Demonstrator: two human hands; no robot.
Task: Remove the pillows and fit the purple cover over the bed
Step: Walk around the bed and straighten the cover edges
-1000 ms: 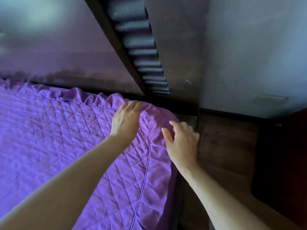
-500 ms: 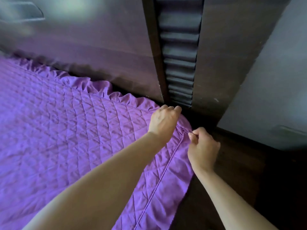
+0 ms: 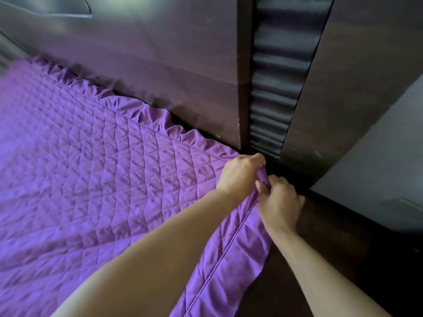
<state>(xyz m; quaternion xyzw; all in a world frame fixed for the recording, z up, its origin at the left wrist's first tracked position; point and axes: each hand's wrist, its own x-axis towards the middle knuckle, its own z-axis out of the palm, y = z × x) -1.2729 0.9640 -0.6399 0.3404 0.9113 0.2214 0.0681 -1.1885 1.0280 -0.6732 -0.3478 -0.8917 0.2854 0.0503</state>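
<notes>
My left hand (image 3: 240, 175) and right hand (image 3: 280, 202) both pinch the corner of the purple cover (image 3: 103, 179), spread over the bed at the left of the frame, and if I tug too hard, the corner might pop off or the frill bunch up by the headboard (image 3: 160, 76).

bed cover (image 3: 91, 179): spread flat, far edge against the headboard (image 3: 160, 76)
padded strip (image 3: 274, 88): right of headboard, behind cover's corner
left hand (image 3: 240, 177), right hand (image 3: 280, 202): side by side on that corner
wall (image 3: 377, 156): far right
</notes>
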